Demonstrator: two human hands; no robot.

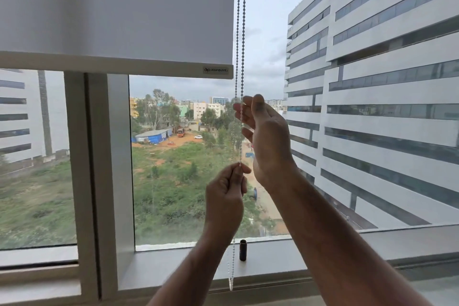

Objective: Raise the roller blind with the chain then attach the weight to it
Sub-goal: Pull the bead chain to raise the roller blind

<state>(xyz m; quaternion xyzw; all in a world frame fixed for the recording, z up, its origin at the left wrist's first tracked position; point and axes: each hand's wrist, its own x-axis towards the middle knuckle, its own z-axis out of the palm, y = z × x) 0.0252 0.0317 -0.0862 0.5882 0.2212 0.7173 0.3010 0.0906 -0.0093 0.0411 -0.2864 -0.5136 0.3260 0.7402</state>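
Note:
A white roller blind (116,7) covers the upper left of the window, its bottom bar (116,64) about a third of the way down. A beaded chain (242,20) hangs in two strands just right of the blind. My right hand (263,136) is raised with its fingers curled around the chain. Below it, my left hand (227,194) pinches one strand between thumb and fingers. The chain's loose end (231,278) dangles below my left wrist. A small black cylindrical weight (243,249) stands upright on the window sill, apart from the chain.
The grey window sill (173,266) runs across the bottom. A thick vertical window frame (99,169) stands to the left of my hands. Glass panes lie behind the chain, with buildings and a green field outside.

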